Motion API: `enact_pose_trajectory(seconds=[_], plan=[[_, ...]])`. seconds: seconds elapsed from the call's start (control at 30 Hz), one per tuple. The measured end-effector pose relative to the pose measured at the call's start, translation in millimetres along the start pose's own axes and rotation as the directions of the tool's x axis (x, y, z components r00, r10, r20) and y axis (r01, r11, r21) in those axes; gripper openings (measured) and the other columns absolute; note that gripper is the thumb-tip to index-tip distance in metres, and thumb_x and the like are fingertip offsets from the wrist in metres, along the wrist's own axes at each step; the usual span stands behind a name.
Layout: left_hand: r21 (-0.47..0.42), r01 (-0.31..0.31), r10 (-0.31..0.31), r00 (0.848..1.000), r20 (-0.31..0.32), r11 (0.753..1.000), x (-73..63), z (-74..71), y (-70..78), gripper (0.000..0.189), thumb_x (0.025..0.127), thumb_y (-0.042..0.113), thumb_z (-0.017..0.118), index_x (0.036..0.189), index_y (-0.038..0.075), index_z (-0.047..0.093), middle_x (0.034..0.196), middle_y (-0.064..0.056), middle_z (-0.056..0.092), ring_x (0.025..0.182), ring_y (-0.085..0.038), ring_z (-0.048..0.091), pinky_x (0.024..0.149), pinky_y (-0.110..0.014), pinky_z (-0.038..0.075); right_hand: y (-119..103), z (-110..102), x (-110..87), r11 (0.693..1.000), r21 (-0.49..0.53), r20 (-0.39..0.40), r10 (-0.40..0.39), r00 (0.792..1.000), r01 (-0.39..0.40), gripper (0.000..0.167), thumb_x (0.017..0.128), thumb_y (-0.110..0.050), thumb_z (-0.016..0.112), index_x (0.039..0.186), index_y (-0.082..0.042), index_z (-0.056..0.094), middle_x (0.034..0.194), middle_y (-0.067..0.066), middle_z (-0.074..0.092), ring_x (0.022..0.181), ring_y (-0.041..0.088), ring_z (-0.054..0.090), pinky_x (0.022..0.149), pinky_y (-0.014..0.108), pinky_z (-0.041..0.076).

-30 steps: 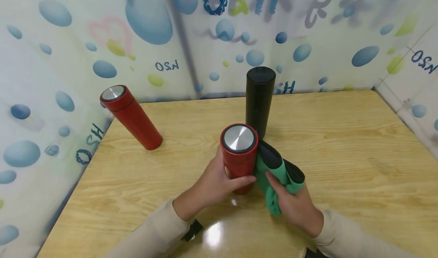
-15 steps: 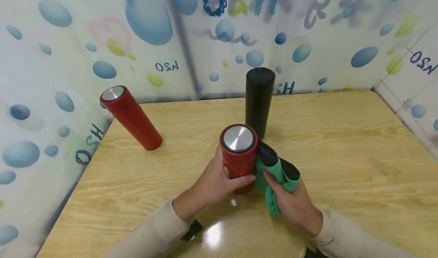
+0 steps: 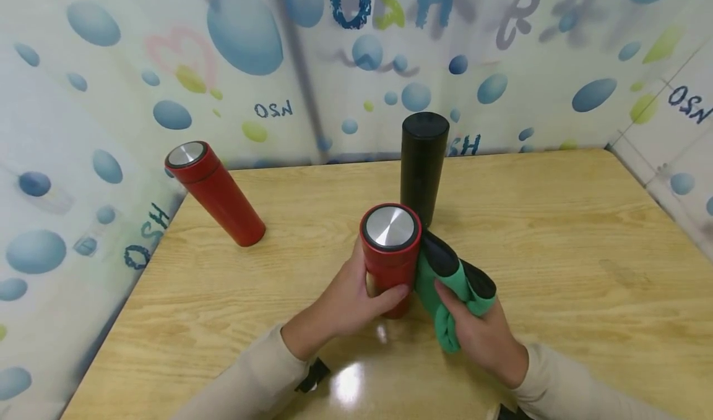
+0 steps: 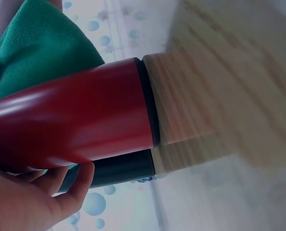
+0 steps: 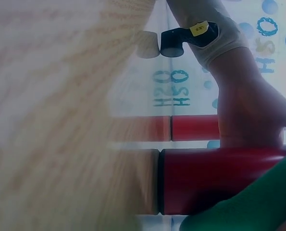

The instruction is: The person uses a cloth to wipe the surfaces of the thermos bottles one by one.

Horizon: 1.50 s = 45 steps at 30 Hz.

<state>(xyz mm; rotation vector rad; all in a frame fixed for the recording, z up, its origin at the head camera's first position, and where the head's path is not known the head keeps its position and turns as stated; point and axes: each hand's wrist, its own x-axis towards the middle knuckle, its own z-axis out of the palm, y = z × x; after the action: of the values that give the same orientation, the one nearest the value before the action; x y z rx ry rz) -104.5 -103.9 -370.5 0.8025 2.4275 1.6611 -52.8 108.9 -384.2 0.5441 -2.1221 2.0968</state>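
An upright red thermos (image 3: 391, 262) with a silver-topped lid stands on the table in the middle of the head view. My left hand (image 3: 346, 299) grips its body from the left, thumb lying across the front. Pressed to the bottle's right side is a folded green cloth (image 3: 445, 305) with black showing at its upper folds; my right hand (image 3: 486, 339) holds it, thumb on top. The left wrist view shows the left fingers curled at the red wall, and the green cloth (image 4: 46, 50) against the far side. Most right fingers are hidden behind the cloth.
Just behind the gripped bottle stands a tall black thermos (image 3: 423, 169). A second red thermos (image 3: 217, 194) is upright at the left of the wooden table (image 3: 557, 234). A patterned backdrop (image 3: 334, 86) rises along the table's back and left edges.
The right hand and cloth shifted slightly left, then back right along the red thermos. The left thumb has drawn back a little. The other bottles have not moved.
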Motion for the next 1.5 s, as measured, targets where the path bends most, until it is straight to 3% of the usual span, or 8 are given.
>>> enact_pose_trajectory(seconds=[0.23, 0.53, 0.73, 0.87, 1.0, 1.17, 1.23, 1.5], plan=[[0.042, -0.028, 0.027, 0.999, 0.018, 0.999, -0.8, -1.8, 0.9, 0.081, 0.087, 0.029, 0.064, 0.153, 0.032, 0.016, 0.15, 0.011, 0.041, 0.141, -0.01, 0.038, 0.115, -0.05, 0.038, -1.7, 2.4, 1.4, 0.991, -0.042, -0.035, 0.126, 0.991, -0.128, 0.039, 0.103, -0.008, 0.053, 0.142, -0.008, 0.053, 0.084, -0.008, 0.062, 0.049, 0.006, 0.054, 0.053, 0.025, 0.052], [0.068, -0.027, 0.026, 1.0, 0.018, 0.997, -2.0, -0.5, -0.1, 0.079, 0.088, 0.031, 0.063, 0.152, 0.026, 0.018, 0.149, 0.008, 0.043, 0.139, -0.012, 0.041, 0.112, -0.049, 0.042, 1.3, 2.5, 0.1, 0.996, 0.09, -0.045, -0.009, 0.999, 0.013, 0.029, 0.1, 0.006, 0.049, 0.126, -0.002, 0.061, 0.053, 0.001, 0.049, 0.034, 0.01, 0.048, 0.034, 0.028, 0.04], [0.066, -0.015, 0.013, 0.999, 0.029, 0.998, -1.0, 0.4, 0.0, 0.076, 0.088, 0.028, 0.065, 0.15, 0.025, 0.023, 0.147, 0.008, 0.046, 0.137, -0.012, 0.043, 0.111, -0.047, 0.043, 4.6, 2.6, -2.2, 0.992, 0.072, -0.096, -0.097, 0.991, 0.104, 0.047, 0.095, 0.015, 0.05, 0.132, -0.011, 0.062, 0.074, -0.008, 0.062, 0.044, 0.002, 0.053, 0.047, 0.022, 0.048], [0.068, -0.005, 0.003, 0.999, 0.032, 0.998, -1.9, 0.9, -0.8, 0.071, 0.088, 0.027, 0.065, 0.148, 0.023, 0.027, 0.144, 0.008, 0.049, 0.134, -0.011, 0.045, 0.108, -0.045, 0.046, 2.4, 2.3, -2.6, 0.998, 0.052, -0.056, -0.035, 0.998, 0.038, 0.042, 0.098, 0.009, 0.05, 0.135, -0.011, 0.059, 0.074, -0.008, 0.06, 0.043, 0.004, 0.051, 0.047, 0.025, 0.047], [0.082, -0.007, 0.005, 1.0, 0.024, 0.997, -1.8, 0.4, -1.1, 0.069, 0.088, 0.027, 0.066, 0.146, 0.023, 0.03, 0.142, 0.009, 0.05, 0.134, -0.01, 0.046, 0.109, -0.044, 0.046, -0.1, 2.0, -1.1, 1.0, -0.002, -0.042, 0.021, 0.999, -0.021, 0.041, 0.1, 0.003, 0.052, 0.14, -0.005, 0.054, 0.103, -0.006, 0.069, 0.065, 0.001, 0.062, 0.066, 0.018, 0.054], [0.087, 0.001, -0.003, 1.0, 0.022, 0.996, -3.4, -1.0, -1.3, 0.064, 0.088, 0.027, 0.068, 0.143, 0.021, 0.036, 0.139, 0.008, 0.055, 0.131, -0.01, 0.05, 0.11, -0.044, 0.045, 0.5, 4.2, 0.0, 0.999, 0.0, -0.041, 0.05, 0.998, -0.05, 0.043, 0.1, 0.002, 0.053, 0.142, -0.005, 0.053, 0.12, -0.009, 0.068, 0.08, -0.002, 0.065, 0.076, 0.015, 0.054], [0.089, 0.007, -0.009, 1.0, 0.022, 0.996, -3.9, -1.4, -0.9, 0.062, 0.088, 0.028, 0.069, 0.141, 0.021, 0.038, 0.137, 0.009, 0.056, 0.13, -0.009, 0.051, 0.109, -0.043, 0.046, 0.9, 4.3, -0.3, 0.998, 0.003, -0.045, 0.063, 0.997, -0.063, 0.04, 0.101, 0.0, 0.052, 0.14, -0.008, 0.056, 0.105, -0.006, 0.069, 0.06, 0.0, 0.061, 0.061, 0.019, 0.053], [0.114, 0.003, -0.004, 1.0, 0.012, 0.993, -1.9, -2.6, 1.6, 0.062, 0.087, 0.027, 0.072, 0.14, 0.02, 0.04, 0.135, 0.008, 0.058, 0.125, -0.008, 0.054, 0.104, -0.04, 0.05, 0.8, 3.6, 0.9, 0.998, 0.054, -0.074, -0.022, 0.997, 0.026, 0.038, 0.098, 0.008, 0.051, 0.135, 0.0, 0.057, 0.091, -0.005, 0.069, 0.054, 0.0, 0.059, 0.052, 0.019, 0.051]])
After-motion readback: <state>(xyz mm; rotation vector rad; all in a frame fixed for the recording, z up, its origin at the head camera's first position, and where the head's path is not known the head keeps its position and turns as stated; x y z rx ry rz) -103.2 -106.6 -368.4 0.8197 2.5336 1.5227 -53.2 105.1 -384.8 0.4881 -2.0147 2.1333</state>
